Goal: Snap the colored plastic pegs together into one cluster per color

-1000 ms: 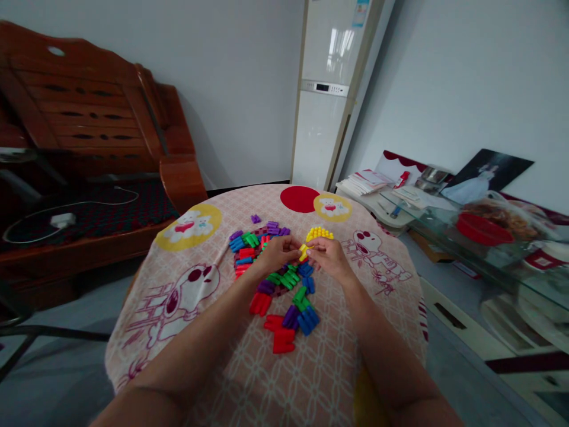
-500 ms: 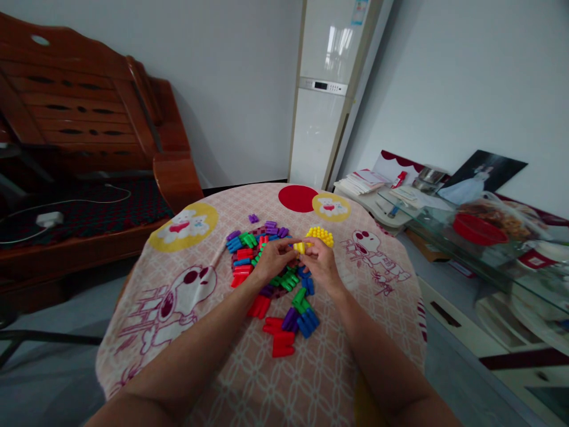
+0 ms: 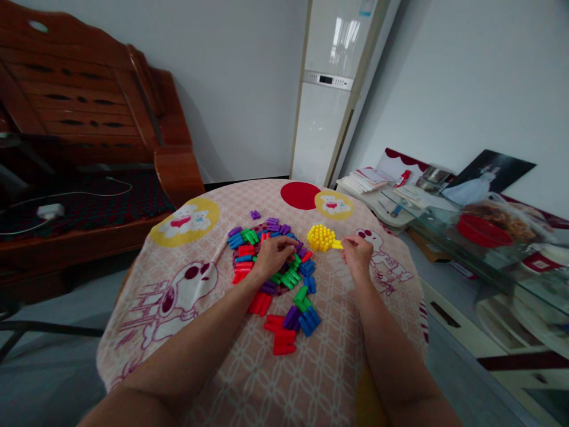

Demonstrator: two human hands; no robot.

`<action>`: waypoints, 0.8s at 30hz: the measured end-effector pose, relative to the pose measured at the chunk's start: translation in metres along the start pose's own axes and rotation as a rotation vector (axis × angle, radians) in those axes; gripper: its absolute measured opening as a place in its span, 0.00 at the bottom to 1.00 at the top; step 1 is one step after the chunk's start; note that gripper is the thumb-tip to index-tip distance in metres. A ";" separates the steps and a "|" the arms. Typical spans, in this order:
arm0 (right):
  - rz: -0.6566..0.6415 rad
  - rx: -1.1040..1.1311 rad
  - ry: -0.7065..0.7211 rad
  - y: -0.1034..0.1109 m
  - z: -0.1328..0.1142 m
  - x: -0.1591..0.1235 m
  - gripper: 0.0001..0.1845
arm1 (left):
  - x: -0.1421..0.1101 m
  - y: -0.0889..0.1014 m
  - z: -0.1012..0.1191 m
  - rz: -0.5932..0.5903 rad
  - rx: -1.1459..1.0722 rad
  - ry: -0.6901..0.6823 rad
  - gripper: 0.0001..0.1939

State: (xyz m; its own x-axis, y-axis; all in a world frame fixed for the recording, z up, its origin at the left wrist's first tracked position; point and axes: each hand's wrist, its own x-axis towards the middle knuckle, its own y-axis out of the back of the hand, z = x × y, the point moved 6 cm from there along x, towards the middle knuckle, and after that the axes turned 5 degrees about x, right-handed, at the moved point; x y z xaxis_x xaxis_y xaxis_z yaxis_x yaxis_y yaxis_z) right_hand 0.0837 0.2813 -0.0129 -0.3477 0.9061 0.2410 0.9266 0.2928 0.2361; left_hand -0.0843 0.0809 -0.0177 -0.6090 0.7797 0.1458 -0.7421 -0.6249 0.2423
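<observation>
My right hand [image 3: 357, 252] pinches a yellow building block [image 3: 336, 244] between thumb and fingers, at the right edge of a tight cluster of yellow blocks [image 3: 320, 236]. Whether the pinched block is joined to the cluster I cannot tell. My left hand [image 3: 274, 256] hangs over a mixed pile of plastic blocks, its fingers bent and apart with nothing visible in them. Green blocks [image 3: 291, 277], blue blocks [image 3: 306, 268] and red blocks [image 3: 242, 271] lie around and under it. Its palm hides part of the pile.
Nearer me lie a joined green, blue and purple group [image 3: 303, 311] and some red blocks [image 3: 283, 341]. A patterned cloth [image 3: 231, 379] covers the round table. At right is a glass shelf [image 3: 444, 237] with a red bowl [image 3: 484, 230]; a wooden bench [image 3: 178, 178] stands left.
My right hand has moved right, away from my left hand, to the right side of the yellow cluster. The yellow piece between both hands is now with the right; the left stays over the pile.
</observation>
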 end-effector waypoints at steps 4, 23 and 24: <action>0.006 -0.153 0.004 -0.004 0.017 0.006 0.15 | 0.001 -0.002 -0.001 -0.005 0.002 -0.004 0.12; -0.124 -0.015 -0.074 -0.021 0.015 -0.007 0.11 | 0.005 0.073 0.012 0.452 -0.099 -0.027 0.13; -0.128 -0.011 -0.070 -0.022 0.016 -0.007 0.12 | 0.006 0.084 0.010 0.505 -0.097 -0.020 0.12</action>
State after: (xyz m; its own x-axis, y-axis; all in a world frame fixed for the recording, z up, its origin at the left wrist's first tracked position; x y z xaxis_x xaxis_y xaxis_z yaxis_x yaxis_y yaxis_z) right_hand 0.0682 0.2737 -0.0343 -0.4518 0.8807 0.1421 0.8736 0.4045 0.2707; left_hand -0.1477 0.0331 0.0128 -0.8933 0.3801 0.2398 -0.3804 -0.9236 0.0470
